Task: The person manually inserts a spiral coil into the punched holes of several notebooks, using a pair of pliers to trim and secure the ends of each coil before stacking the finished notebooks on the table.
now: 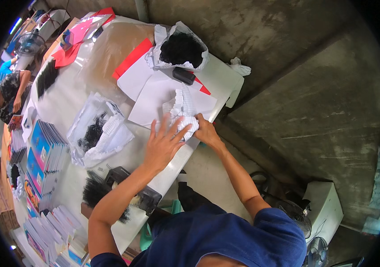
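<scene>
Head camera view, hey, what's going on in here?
A person is working at a white table. The right hand grips a crumpled white wrapping, while the left hand, partly blurred, is spread open at its near end. Beyond it, an open white bag is full of black pieces; another open bag, further left, holds fewer.

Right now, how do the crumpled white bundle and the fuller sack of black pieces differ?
The right hand grips the crumpled white bundle; neither hand touches the fuller sack. The bundle is bunched up; the sack gapes, showing black pieces. Both are white.
</scene>
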A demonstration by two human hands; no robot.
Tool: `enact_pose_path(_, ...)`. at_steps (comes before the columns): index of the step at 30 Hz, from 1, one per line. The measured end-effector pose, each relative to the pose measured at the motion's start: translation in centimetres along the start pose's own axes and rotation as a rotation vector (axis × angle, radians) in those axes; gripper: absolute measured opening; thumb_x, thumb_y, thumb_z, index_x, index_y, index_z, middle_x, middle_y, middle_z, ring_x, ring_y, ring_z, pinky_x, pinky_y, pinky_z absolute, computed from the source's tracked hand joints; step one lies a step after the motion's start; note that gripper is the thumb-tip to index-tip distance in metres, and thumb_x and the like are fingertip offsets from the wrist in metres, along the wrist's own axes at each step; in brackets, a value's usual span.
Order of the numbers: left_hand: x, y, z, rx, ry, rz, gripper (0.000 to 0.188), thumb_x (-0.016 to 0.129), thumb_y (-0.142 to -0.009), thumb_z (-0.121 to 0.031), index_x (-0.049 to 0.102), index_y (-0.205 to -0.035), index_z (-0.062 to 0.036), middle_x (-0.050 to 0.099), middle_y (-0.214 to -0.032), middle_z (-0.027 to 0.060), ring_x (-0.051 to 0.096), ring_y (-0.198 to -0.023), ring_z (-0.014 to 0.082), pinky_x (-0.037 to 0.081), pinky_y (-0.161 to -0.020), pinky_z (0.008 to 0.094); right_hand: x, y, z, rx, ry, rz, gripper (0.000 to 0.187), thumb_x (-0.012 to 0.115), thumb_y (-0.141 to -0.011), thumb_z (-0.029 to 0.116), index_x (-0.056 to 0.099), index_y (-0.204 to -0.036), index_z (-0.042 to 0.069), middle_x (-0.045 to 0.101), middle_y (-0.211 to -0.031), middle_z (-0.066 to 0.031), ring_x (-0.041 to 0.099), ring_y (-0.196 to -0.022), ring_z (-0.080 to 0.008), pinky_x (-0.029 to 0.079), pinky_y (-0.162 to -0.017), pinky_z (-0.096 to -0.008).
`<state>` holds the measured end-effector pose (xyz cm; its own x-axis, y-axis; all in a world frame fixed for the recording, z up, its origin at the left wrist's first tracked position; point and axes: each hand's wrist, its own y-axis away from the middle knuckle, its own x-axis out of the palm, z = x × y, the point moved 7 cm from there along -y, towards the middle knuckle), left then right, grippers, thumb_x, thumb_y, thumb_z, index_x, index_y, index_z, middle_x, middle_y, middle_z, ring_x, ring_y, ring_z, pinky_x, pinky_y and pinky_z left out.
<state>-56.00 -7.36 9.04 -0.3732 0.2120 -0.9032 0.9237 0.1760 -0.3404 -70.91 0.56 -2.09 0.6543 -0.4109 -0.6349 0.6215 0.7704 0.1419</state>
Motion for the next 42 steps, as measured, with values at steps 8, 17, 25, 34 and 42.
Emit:
enact_pose_path(8, 7.8, -1.4, 7.9, -0.204, -0.054, 0.396, 0.041, 0.05, -0.092, -0.047, 0.056, -0.13, -0.033, 0.064, -0.12, 0.002, 0.055, -0.118, 0.024, 0.033, -0.1, 0.0619, -1.5, 4.9, 6.9, -0.645, 0.564, -0.035, 0.064, 0.076, -0.071, 0.011, 0.05, -0.129, 0.013, 0.036, -0.148, -0.0086, 0.048, -0.122, -0.0343, 0.047, -0.097, -0.0413)
enact_pose_path(17, 8.1, -3.0, 10.4, -0.328, 0.122, 0.62, 0.037, 0.052, -0.091, -0.052, 0.062, -0.123, -0.0368, 0.07, -0.095, 0.0111, 0.067, -0.085, 0.0331, 0.052, -0.075, 0.0457, -0.9, 0.5, 5.2, -0.797, 0.292, 0.097, 0.042, 0.071, -0.077, 0.014, 0.063, -0.119, 0.014, 0.063, -0.122, -0.0072, 0.055, -0.112, -0.0318, 0.047, -0.094, -0.0391)
enact_pose_path(25, 1.9, -4.3, 7.4, -0.237, 0.226, 0.031, 0.052, 0.061, -0.087, -0.048, 0.058, -0.131, -0.0216, 0.053, -0.135, 0.0125, 0.045, -0.128, 0.0386, 0.038, -0.101, 0.0545, -1.9, -6.7, 3.1, -0.236, -0.209, 0.596, 0.017, 0.068, -0.088, 0.016, 0.072, -0.1, 0.004, 0.071, -0.088, -0.0045, 0.058, -0.083, -0.0096, 0.046, -0.078, -0.0261)
enact_pose_path(34, 6.4, -7.5, 10.9, -0.351, 0.049, 0.142, 0.037, 0.058, -0.09, -0.041, 0.062, -0.125, -0.0276, 0.041, -0.147, 0.0013, 0.03, -0.136, 0.0414, 0.028, -0.103, 0.0628, -4.9, -5.7, 3.7, -0.317, 0.052, -0.199, 0.044, 0.075, -0.081, 0.026, 0.064, -0.112, -0.003, 0.066, -0.105, -0.0169, 0.06, -0.08, -0.0229, 0.05, -0.077, -0.0351)
enact_pose_path(42, 9.3, -10.1, 14.0, -0.414, -0.097, 0.106, 0.048, 0.057, -0.09, -0.043, 0.05, -0.137, -0.0313, 0.042, -0.146, -0.0007, 0.028, -0.137, 0.0385, 0.027, -0.106, 0.0572, -2.3, -9.2, -1.1, 0.052, -0.343, -0.073, 0.075, 0.087, -0.065, 0.034, 0.052, -0.117, -0.007, 0.063, -0.092, -0.0139, 0.06, -0.08, -0.0211, 0.048, -0.073, -0.0319)
